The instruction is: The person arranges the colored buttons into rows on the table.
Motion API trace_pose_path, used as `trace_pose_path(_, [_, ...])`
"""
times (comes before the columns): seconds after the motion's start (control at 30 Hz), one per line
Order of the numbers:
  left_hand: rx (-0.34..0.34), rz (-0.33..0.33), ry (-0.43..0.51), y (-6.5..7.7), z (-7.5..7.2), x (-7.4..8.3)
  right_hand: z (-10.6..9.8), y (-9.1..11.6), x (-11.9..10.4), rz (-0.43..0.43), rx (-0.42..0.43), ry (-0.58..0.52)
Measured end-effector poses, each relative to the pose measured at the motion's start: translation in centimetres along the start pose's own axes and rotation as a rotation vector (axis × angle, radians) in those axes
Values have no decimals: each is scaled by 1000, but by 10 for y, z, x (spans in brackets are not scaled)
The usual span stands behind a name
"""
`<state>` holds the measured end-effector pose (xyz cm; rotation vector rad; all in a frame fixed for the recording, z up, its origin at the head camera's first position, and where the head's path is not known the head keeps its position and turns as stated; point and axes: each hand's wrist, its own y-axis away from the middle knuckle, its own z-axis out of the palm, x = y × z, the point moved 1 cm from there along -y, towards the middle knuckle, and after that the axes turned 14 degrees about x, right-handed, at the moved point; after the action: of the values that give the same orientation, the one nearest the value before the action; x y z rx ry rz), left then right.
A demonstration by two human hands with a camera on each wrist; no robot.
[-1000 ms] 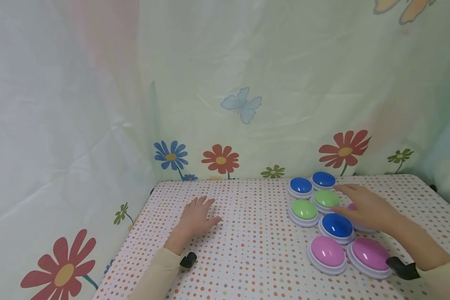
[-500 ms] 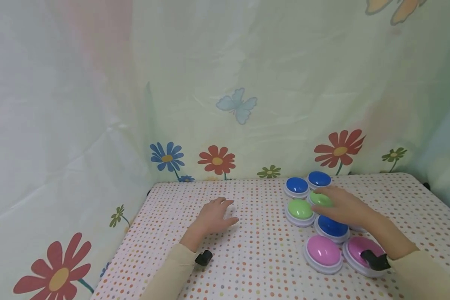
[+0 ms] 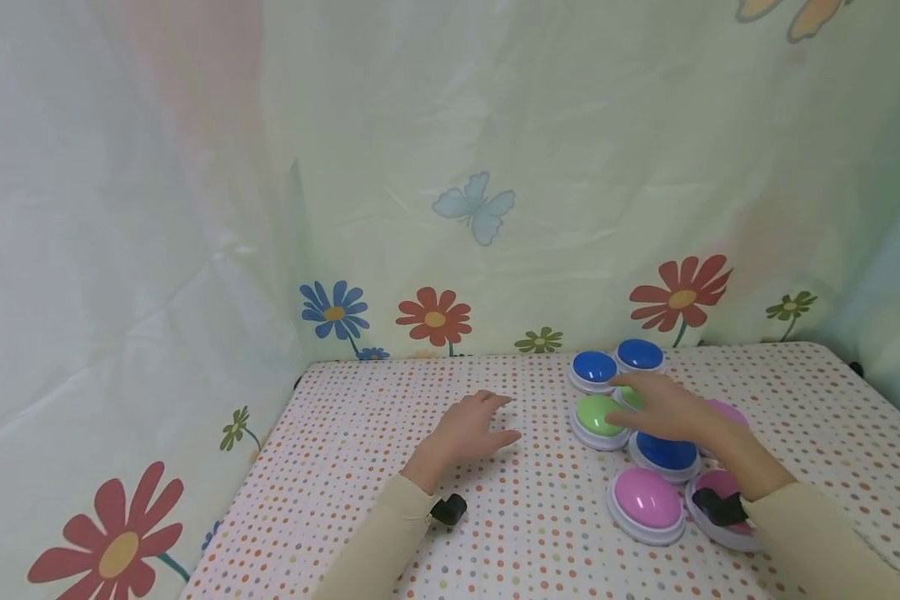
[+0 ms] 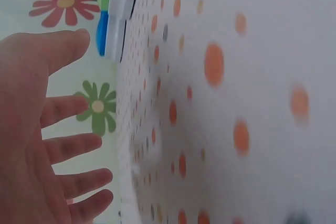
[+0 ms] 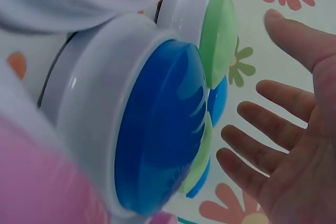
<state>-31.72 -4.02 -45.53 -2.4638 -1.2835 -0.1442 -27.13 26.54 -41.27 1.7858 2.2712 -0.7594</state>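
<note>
Several round dome push buttons on white bases are grouped at the right of the table in the head view. Over them hovers my right hand, fingers spread and holding nothing. It partly covers one green button and overlaps the edge of the other green button. In the right wrist view a blue button stands close, with a gap between it and the relaxed fingers. Left of the group, my left hand is held above the table, thumb apart from the fingers, with nothing in it.
Two blue buttons sit at the back of the group. Toward the front are two pink buttons, one partly behind the right wrist camera. Another pink button shows beyond the right forearm. A flowered curtain hangs behind the dotted table.
My left hand has moved right toward the buttons. My right hand has moved left, from the right side of the group to over the green buttons. The buttons keep their arrangement.
</note>
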Motion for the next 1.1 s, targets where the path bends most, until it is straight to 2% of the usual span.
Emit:
trace_pose_path(0.17, [-6, -5, 55, -11, 11, 10, 5, -8, 0, -4, -24, -12])
trace_pose_path(0.3, [-20, -18, 94, -19, 23, 19, 8, -12, 0, 33, -60, -37])
trace_pose_path(0.5, [24, -13, 177, -30, 38, 38, 9, -10, 4, 89, -96, -56])
trace_pose_path(0.8, [80, -13, 256, -37, 43, 56, 14, -7, 10, 125, -81, -45])
trace_pose_path(1.1, [56, -62, 394, -49, 52, 65, 16, -7, 11, 156, -95, -31])
